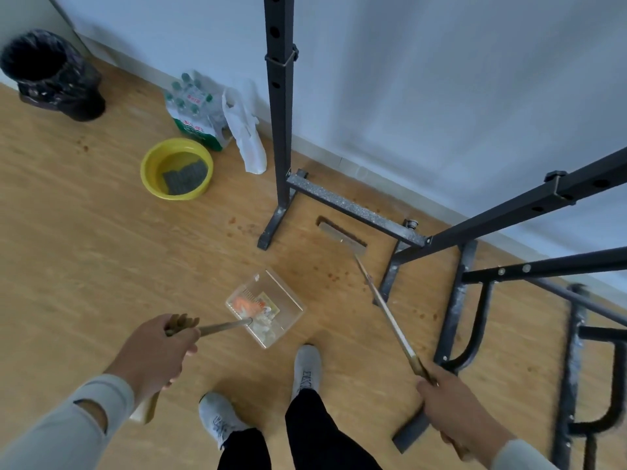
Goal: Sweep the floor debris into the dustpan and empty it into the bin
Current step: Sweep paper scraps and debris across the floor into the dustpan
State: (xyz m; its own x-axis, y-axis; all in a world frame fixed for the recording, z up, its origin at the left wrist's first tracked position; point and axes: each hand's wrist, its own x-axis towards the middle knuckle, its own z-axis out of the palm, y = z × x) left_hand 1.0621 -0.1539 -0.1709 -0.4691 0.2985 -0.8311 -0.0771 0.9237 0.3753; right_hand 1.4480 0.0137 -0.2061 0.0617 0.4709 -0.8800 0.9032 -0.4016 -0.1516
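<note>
The left hand (pixel 154 354) is seen with its fingers curled round the top of a long dustpan handle (pixel 224 326), and the right hand (pixel 451 401) is wrapped round the upper end of the broom handle (pixel 386 310). Neither hand holds anything else.

From the left hand, the handle slopes forward and to the right to a clear dustpan (pixel 266 308), which is rested on the floor just ahead of the person's forward shoe (pixel 307 368). Orange and white scraps (pixel 252 307) are already held in it. From the right hand, the broom handle runs forward and leftward to the broom head (pixel 342 237), which is set on the floor under the base bar of a black metal rack (pixel 353 208), well beyond the dustpan.

Brown crumbs (pixel 336 275) are scattered between the broom head and the dustpan, nearer the right hand's side. The broom's long axis is pointed roughly along the line back toward the dustpan, so a pull toward the body and leftward is judged to be called for.

The bin (pixel 54 76), lined in black, is stood far forward and left of the left hand, by the wall.
</note>
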